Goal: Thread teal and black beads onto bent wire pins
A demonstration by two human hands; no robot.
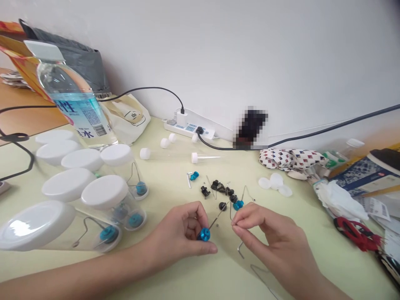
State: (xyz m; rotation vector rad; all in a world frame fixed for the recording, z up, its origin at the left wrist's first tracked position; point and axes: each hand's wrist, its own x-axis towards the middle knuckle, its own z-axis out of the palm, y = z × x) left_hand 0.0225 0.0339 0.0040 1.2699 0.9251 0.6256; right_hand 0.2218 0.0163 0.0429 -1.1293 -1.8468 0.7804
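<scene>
My left hand (184, 233) is closed around a small blue metal fitting (204, 234) between thumb and fingers. A thin bent metal rod (216, 218) slants up from this fitting toward my right hand (265, 237). The right thumb and forefinger are pinched together by the rod's bent far end; what lies between them is too small to make out. Just beyond the right fingers lies another blue fitting (238, 205) beside several black fittings (220, 187). A small hex key (240, 250) lies between the hands, partly by the right thumb.
White-lidded clear jars (104, 191) holding blue fittings with bent rods stand at left, before a water bottle (84, 108). Behind are clear tubes with white caps (145, 153) and a power strip (187, 128). White discs (276, 181) and red-handled scissors (353, 233) lie right.
</scene>
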